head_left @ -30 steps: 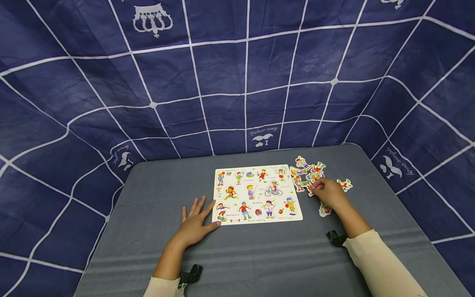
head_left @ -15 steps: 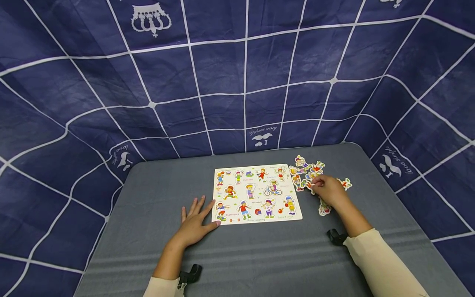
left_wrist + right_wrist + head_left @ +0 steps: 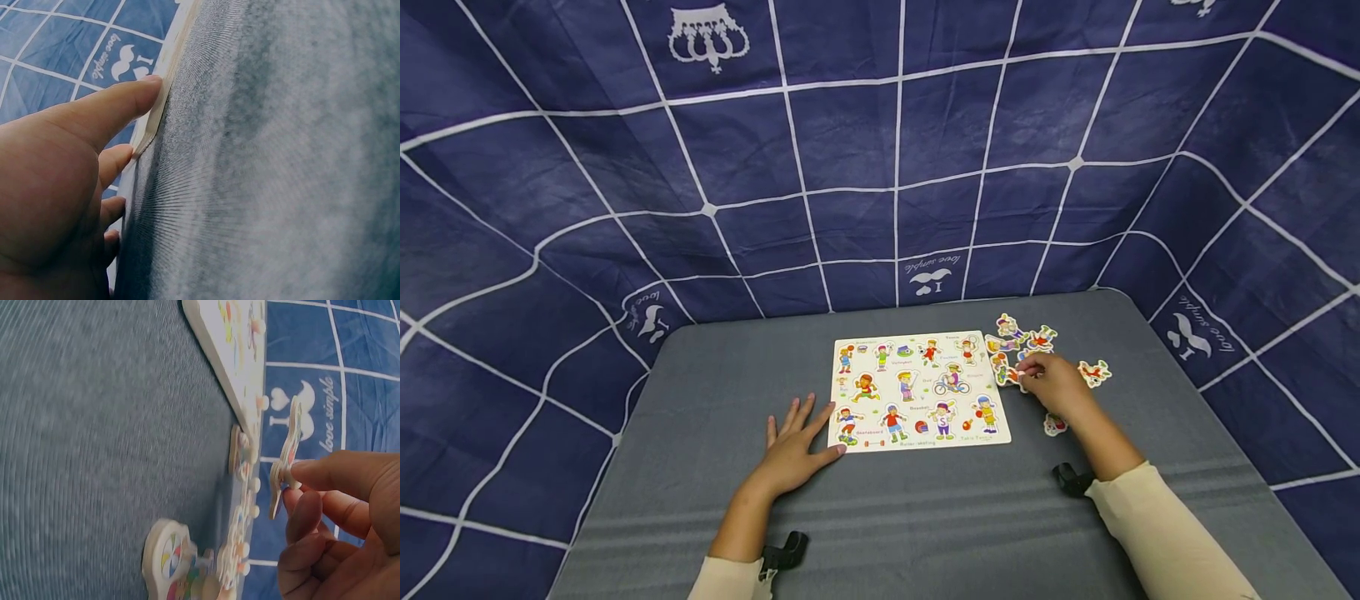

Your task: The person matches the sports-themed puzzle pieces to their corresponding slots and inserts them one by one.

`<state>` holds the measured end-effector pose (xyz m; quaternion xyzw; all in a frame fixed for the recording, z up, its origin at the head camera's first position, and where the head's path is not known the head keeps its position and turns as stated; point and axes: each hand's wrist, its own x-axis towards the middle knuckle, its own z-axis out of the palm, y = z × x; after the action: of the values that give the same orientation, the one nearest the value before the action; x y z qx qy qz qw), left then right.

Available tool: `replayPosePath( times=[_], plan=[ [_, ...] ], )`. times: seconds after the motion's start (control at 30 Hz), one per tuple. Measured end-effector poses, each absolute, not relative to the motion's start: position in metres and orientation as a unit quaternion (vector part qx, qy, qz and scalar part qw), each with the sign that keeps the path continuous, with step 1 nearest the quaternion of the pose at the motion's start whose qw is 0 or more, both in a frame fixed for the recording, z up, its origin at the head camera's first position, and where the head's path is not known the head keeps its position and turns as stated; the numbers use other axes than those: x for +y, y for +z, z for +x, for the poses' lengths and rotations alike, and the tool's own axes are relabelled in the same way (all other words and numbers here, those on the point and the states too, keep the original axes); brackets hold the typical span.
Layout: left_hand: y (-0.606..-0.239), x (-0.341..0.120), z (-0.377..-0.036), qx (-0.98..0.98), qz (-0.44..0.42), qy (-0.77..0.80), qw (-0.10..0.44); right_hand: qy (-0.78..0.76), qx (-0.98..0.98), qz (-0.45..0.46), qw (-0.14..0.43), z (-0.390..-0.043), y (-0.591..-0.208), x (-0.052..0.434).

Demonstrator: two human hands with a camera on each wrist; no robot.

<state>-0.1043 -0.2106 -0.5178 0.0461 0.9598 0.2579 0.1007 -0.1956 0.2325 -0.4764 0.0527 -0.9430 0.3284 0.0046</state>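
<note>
A white puzzle board (image 3: 961, 410) printed with children playing sports lies on the table. My left hand (image 3: 793, 454) spreads its fingers at the board's lower left corner. In the left wrist view the thumb (image 3: 125, 100) touches the board's edge (image 3: 170, 69). My right hand (image 3: 1060, 387) is among the loose pieces right of the board. In the right wrist view, thumb and fingers pinch the small round knob of a puzzle piece (image 3: 292, 440), held tilted on edge above the table. Its picture is mostly turned away.
Several loose knobbed pieces lie right of the board, among them a top one (image 3: 1009, 326), a red one (image 3: 1094, 373) apart to the right, and one (image 3: 1055, 426) below the right hand. A grey cloth (image 3: 925, 517) covers the table; a blue checked curtain (image 3: 850, 167) stands behind.
My right hand has shifted slightly left toward the board, and the loose piece at far right now shows more fully. The left hand and the board stay put.
</note>
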Motion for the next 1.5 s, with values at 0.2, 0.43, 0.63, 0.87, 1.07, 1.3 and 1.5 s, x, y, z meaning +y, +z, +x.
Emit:
replayPosePath(
  times=[0.2, 0.43, 0.63, 0.87, 1.07, 1.3, 1.5],
  plan=[
    [-0.518, -0.211, -0.104, 0.961, 0.045, 0.256, 0.099, 0.324, -0.944, 0.063, 0.012, -0.194, -0.475, 0.221],
    [-0.518, -0.211, -0.103, 0.961, 0.047, 0.259, 0.089, 0.336, -0.94, 0.061, 0.0, -0.192, -0.476, 0.208],
    [-0.518, -0.21, -0.103, 0.959, 0.05, 0.263, 0.09, 0.346, -0.934, 0.085, 0.006, -0.192, -0.478, 0.2],
    [-0.517, -0.21, -0.102, 0.958, 0.053, 0.27, 0.078, 0.355, -0.93, 0.096, -0.008, -0.188, -0.478, 0.187],
    [-0.519, -0.21, -0.102, 0.958, 0.058, 0.271, 0.07, 0.354, -0.928, 0.119, -0.004, -0.187, -0.48, 0.178],
    [-0.517, -0.211, -0.104, 0.958, 0.051, 0.264, 0.097, 0.369, -0.916, 0.154, -0.034, -0.183, -0.481, 0.165],
    [-0.517, -0.211, -0.104, 0.957, 0.052, 0.266, 0.098, 0.38, -0.905, 0.192, -0.03, -0.181, -0.484, 0.152]
  ],
)
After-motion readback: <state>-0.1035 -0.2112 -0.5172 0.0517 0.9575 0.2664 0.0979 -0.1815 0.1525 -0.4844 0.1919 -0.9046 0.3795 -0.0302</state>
